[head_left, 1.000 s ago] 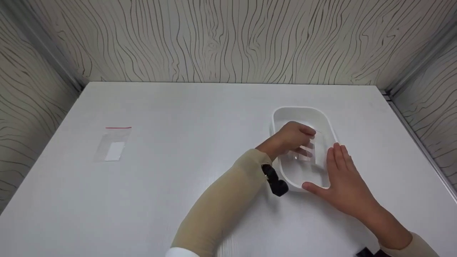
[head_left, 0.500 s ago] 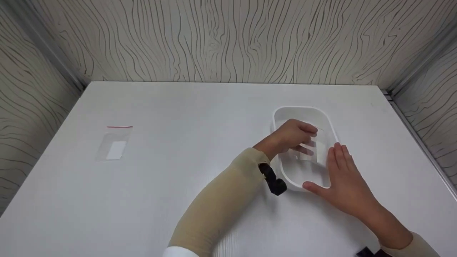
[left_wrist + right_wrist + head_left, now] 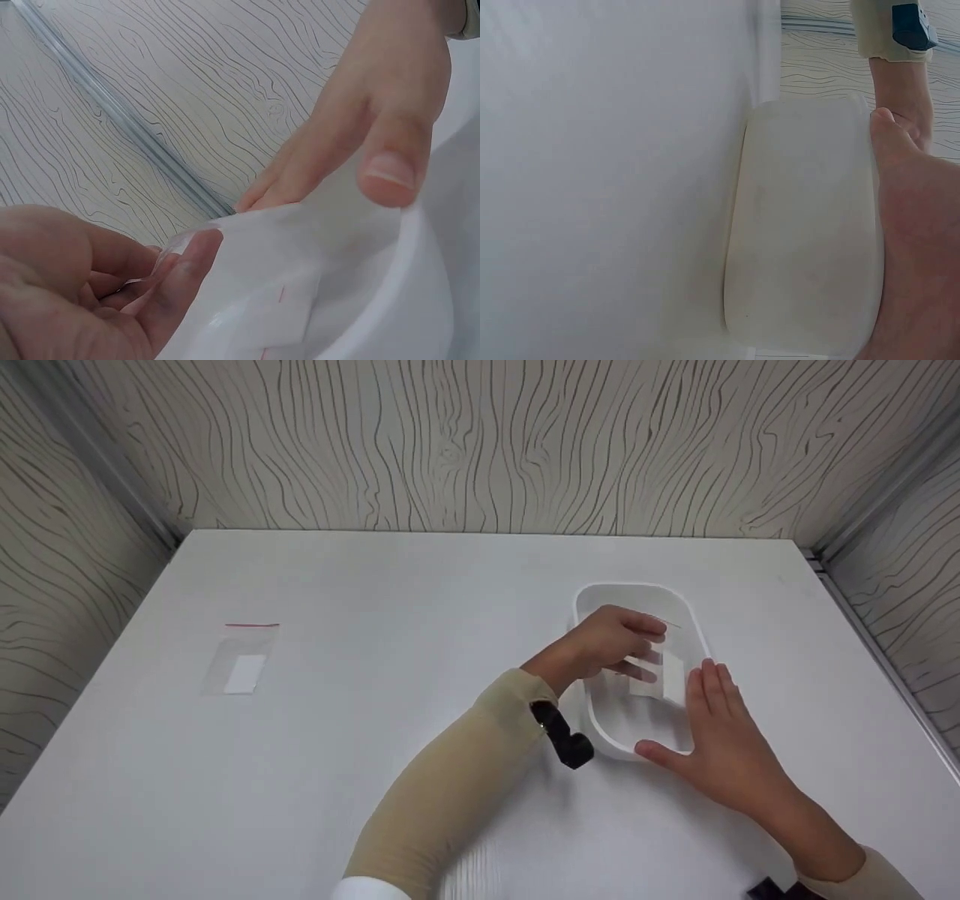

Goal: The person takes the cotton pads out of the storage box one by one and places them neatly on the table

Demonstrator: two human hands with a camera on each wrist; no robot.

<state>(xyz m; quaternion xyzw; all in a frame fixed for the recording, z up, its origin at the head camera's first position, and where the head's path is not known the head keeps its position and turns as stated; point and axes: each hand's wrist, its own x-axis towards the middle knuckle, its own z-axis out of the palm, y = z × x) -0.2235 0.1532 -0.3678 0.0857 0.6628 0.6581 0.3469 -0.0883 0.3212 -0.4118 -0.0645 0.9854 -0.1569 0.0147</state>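
My left hand is over the white plastic tub and pinches a clear zip bag between thumb and fingers. The bag's see-through film shows in the left wrist view, at the fingers of that hand. A white label shows just beyond the fingertips, inside the tub. Thin red lines mark the white pieces low in the tub. My right hand rests against the tub's near right side, fingers straight along the rim and thumb at the front edge. The tub's outer wall fills the right wrist view.
Another clear zip bag, with a red closing strip and a white label, lies flat at the left of the white table. Wood-patterned panels stand behind the table and at both sides.
My left hand has risen slightly and shifted a little away and to the left, still holding the bag. The right hand and the tub have stayed in place.
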